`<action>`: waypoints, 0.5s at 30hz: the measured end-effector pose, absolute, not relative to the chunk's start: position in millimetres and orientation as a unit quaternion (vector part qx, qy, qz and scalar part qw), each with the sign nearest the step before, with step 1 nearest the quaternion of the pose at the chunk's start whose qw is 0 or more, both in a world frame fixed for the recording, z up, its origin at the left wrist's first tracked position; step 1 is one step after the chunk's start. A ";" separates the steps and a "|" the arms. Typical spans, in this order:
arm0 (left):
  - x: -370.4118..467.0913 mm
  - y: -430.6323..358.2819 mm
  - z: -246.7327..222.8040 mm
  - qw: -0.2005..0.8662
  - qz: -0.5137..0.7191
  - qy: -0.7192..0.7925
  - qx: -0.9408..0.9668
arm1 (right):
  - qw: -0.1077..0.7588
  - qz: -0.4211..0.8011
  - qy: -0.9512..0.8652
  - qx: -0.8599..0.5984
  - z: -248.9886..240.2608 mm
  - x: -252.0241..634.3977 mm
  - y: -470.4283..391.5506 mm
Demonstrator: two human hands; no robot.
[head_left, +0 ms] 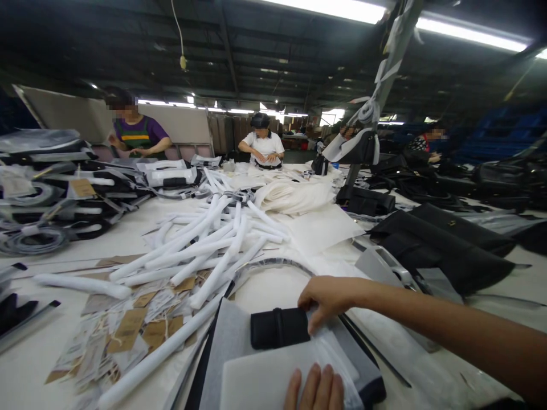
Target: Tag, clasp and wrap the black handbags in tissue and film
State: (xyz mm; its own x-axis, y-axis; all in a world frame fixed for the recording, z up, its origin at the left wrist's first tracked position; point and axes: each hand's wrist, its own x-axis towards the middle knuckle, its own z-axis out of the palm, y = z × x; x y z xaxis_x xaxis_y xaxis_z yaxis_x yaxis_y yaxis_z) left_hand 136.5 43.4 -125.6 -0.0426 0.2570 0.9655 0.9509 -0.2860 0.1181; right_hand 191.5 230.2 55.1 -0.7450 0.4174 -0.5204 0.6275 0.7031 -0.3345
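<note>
A small black wallet-like case point(280, 328) with a strap around its middle lies on a black bag point(371, 387) covered in pale translucent wrapping. My right hand point(331, 299) reaches in from the right, thumb and fingers closed around the case's right end. Below it, a white foam sheet point(260, 373) lies over the bag. My left hand point(315, 390) rests on that sheet, fingers stretched out flat; the palm is cut off by the bottom edge. Behind the case curves the bag's wrapped handle point(273, 263).
White foam tubes point(200, 250) and brown paper tags point(128, 329) lie heaped on the left. Wrapped black bags are stacked point(55, 188) farther left. Black bags point(440, 245) lie at right, near a post point(391, 62). Co-workers, one in a white shirt point(265, 147), stand beyond.
</note>
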 end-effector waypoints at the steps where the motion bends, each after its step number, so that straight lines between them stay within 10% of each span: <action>1: 136.9 43.5 -123.9 0.328 -0.530 -0.498 -0.603 | 0.219 -0.270 0.893 0.287 51.4 192.3 229.7; 15: 123.5 28.7 -118.8 0.349 -0.476 -0.471 -0.656 | 0.256 -0.382 0.839 0.291 32.1 202.0 237.1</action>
State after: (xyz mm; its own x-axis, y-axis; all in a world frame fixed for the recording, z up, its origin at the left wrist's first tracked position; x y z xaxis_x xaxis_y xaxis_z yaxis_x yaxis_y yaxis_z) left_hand 123.5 28.7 -118.8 0.1034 0.2849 0.9530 0.9497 -0.3131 -0.0095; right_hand 202.0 237.1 32.1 -0.6998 0.2922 -0.6519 0.6837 0.5387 -0.4924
